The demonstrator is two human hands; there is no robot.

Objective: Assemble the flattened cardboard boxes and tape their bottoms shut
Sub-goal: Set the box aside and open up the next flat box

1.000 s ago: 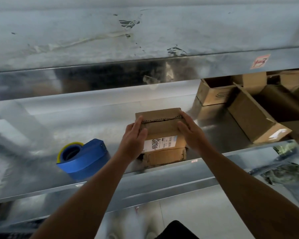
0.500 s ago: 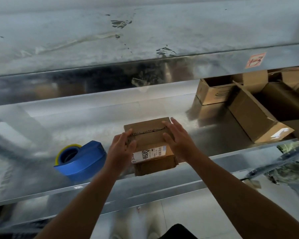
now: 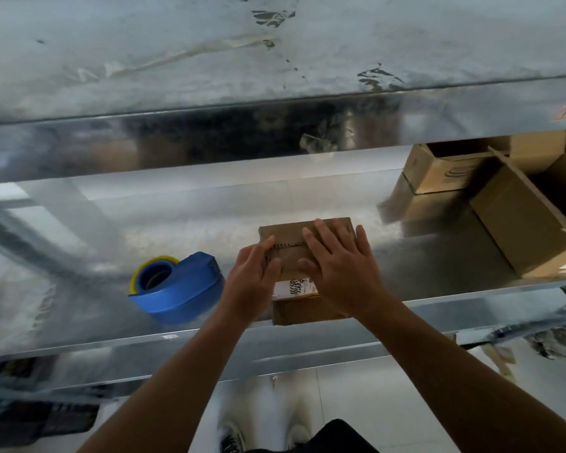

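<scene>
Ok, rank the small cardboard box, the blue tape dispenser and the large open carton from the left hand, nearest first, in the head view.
1. Small cardboard box: touching the left hand, just to its right.
2. Blue tape dispenser: close on the hand's left, apart from it.
3. Large open carton: far off to the right.

A small cardboard box (image 3: 303, 235) sits at the front edge of the metal shelf (image 3: 79, 282), with a white label (image 3: 295, 286) on its near side. The right hand (image 3: 340, 273) lies flat on the box's top, fingers spread. The left hand (image 3: 252, 281) touches its left side with loosely bent fingers. A blue tape dispenser (image 3: 180, 289) lies just left of that hand, near the front edge. Open cardboard boxes (image 3: 517, 220) crowd the shelf's right end.
</scene>
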